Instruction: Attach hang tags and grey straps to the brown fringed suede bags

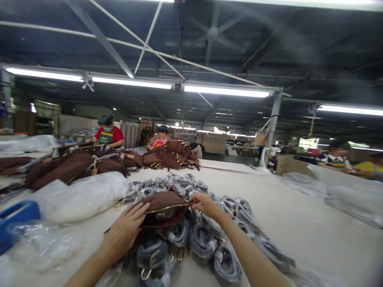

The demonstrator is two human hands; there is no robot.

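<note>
A brown zippered bag (167, 201) is in front of me, over a heap of coiled straps (202, 239) in greyish wrapping with gold-coloured hooks. Its gold-edged zip faces me and gapes, showing a dark inside with a bit of red. My left hand (127, 225) grips the bag's left side, fingers stretched along the top of the fabric and the thumb hidden. At the right end of the zip, my right hand (206, 205) pinches the bag's corner with bent fingers. Whether a zip pull is between those fingertips I cannot tell.
Brown bags (68, 163) lie piled at the left, with another brown heap (172, 155) farther back. Clear plastic (83, 195) and a blue bin (19, 223) are at my left. Two people work across the table (269, 199); others sit at far right beside more plastic sheeting (353, 199).
</note>
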